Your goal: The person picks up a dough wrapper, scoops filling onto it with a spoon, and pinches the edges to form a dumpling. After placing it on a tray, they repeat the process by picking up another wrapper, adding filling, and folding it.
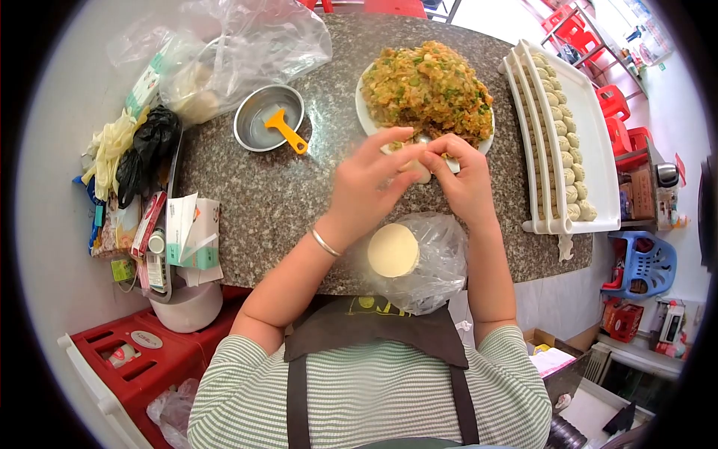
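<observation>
In front of the plate my left hand (pixel 370 176) cups a small pale dumpling wrapper (pixel 421 173), with its fingers curled around one side. The fingertips of my right hand (pixel 465 176) pinch at the wrapper's other edge. How far the wrapper is folded is hard to see behind the fingers. Just beyond my hands, a white plate (pixel 363 112) bears a high mound of chopped filling (pixel 430 86) with green and orange bits. A metal spoon (pixel 423 138) shows partly at its near side. Closer to my body, round pale wrappers (pixel 393 251) lie on a clear plastic bag (pixel 441 258).
Stacked white trays (pixel 598 150) with rows of pleated dumplings (pixel 572 157) stand on the right of the speckled counter (pixel 247 202). A metal bowl (pixel 250 123) holds a yellow-handled scraper (pixel 288 135). Plastic bags (pixel 239 45) lie back left; boxes (pixel 193 232) stand left.
</observation>
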`<state>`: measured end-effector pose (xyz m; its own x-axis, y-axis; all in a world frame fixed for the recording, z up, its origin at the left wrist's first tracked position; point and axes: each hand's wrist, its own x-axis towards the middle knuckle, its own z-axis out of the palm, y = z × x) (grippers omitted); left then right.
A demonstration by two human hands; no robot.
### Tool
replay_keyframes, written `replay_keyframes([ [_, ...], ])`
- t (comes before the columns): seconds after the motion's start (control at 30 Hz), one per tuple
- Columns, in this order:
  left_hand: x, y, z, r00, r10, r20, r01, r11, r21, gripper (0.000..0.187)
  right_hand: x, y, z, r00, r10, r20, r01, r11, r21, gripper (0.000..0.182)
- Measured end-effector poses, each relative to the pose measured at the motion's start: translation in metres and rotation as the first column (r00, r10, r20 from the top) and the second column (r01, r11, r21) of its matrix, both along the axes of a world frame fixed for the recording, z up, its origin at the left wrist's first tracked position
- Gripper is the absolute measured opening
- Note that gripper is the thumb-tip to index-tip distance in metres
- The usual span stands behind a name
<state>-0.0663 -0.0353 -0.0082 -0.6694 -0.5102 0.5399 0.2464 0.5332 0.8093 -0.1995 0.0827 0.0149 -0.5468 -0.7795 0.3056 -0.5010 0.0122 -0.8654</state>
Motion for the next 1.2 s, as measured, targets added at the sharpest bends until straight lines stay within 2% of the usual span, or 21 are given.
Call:
replay_keyframes([
  [0.03,0.001,0.0,0.001,0.999,0.014,0.034,-0.007,0.979,-0.205,0.026,0.001,0.0,0.001,1.0,0.007,-0.007,-0.006,1.0,0.021,0.008],
  [0.07,0.0,0.001,0.0,0.999,0.013,0.034,-0.005,0.979,-0.204,0.026,0.002,0.0,0.002,1.0,0.015,-0.013,-0.014,0.999,0.042,0.009],
  [0.13,-0.001,0.003,-0.004,1.0,0.017,0.005,-0.017,0.997,-0.074,0.023,0.002,0.0,0.002,1.0,0.015,-0.027,-0.015,1.0,0.021,0.008],
  [0.2,-0.003,-0.001,-0.007,0.999,0.035,-0.007,-0.035,0.997,-0.069,0.022,0.002,-0.001,0.0,0.999,0.016,-0.041,-0.016,1.0,-0.003,0.008],
  [0.27,-0.004,-0.002,-0.01,0.999,0.05,-0.019,-0.051,0.997,-0.063,0.02,0.0,-0.002,-0.004,0.991,0.013,-0.131,-0.022,0.997,-0.07,0.01],
  [0.33,-0.006,-0.002,-0.011,0.998,-0.051,0.022,0.041,0.952,0.302,0.016,0.0,-0.003,-0.006,0.985,-0.027,-0.171,0.013,0.997,-0.082,0.008],
  [0.37,-0.005,-0.001,-0.01,0.998,-0.05,0.022,0.042,0.952,0.302,0.016,0.0,-0.003,-0.006,0.976,-0.065,-0.209,0.046,0.994,-0.096,0.007],
  [0.43,-0.003,-0.001,-0.006,0.984,-0.174,0.027,0.136,0.849,0.51,0.017,0.0,-0.001,-0.003,0.987,-0.042,-0.154,0.034,0.998,-0.059,0.007],
  [0.6,-0.005,-0.002,-0.014,0.978,-0.196,-0.066,0.204,0.854,0.479,0.016,-0.003,0.0,0.005,0.999,0.03,-0.037,-0.03,0.999,0.014,0.008],
  [0.67,-0.005,-0.001,-0.011,0.977,-0.2,-0.076,0.212,0.869,0.446,0.015,-0.004,0.0,0.002,0.994,0.044,-0.097,-0.044,0.999,-0.004,0.009],
  [0.73,-0.005,0.002,-0.008,0.985,-0.163,-0.055,0.167,0.832,0.529,0.008,0.002,-0.002,0.0,0.997,0.007,-0.077,-0.009,1.0,-0.02,0.009],
  [0.8,-0.006,0.002,-0.013,0.988,-0.143,-0.051,0.149,0.838,0.525,0.008,0.004,-0.003,-0.002,0.998,-0.029,-0.057,0.027,0.999,-0.037,0.009],
  [0.97,-0.007,0.001,-0.013,0.991,-0.123,-0.06,0.137,0.856,0.498,0.008,0.005,-0.002,0.001,0.984,-0.012,-0.18,0.002,0.999,-0.053,0.007],
  [1.0,-0.007,0.002,-0.011,0.992,-0.118,-0.044,0.122,0.812,0.57,0.008,0.005,-0.002,-0.001,0.984,-0.013,-0.18,0.004,0.999,-0.052,0.007],
  [1.03,-0.007,0.003,-0.01,0.993,-0.114,-0.027,0.105,0.763,0.638,0.008,0.004,-0.002,-0.004,0.988,-0.05,-0.149,0.039,0.997,-0.073,0.008],
  [1.07,-0.007,0.002,-0.011,0.993,-0.114,-0.027,0.105,0.763,0.638,0.008,0.004,-0.002,-0.006,0.99,-0.085,-0.116,0.074,0.993,-0.093,0.008],
  [1.1,-0.007,0.001,-0.013,0.991,-0.124,-0.054,0.131,0.781,0.61,0.009,0.004,-0.002,-0.004,0.99,-0.084,-0.117,0.074,0.993,-0.093,0.008],
  [1.17,-0.006,0.0,-0.015,0.988,-0.133,-0.082,0.155,0.798,0.583,0.01,0.003,0.0,0.001,0.999,-0.026,0.032,0.026,1.0,0.003,0.009],
  [1.2,-0.006,-0.001,-0.015,0.986,-0.145,-0.081,0.165,0.814,0.557,0.011,0.002,-0.001,0.002,0.999,-0.024,0.032,0.024,1.0,0.004,0.009],
])
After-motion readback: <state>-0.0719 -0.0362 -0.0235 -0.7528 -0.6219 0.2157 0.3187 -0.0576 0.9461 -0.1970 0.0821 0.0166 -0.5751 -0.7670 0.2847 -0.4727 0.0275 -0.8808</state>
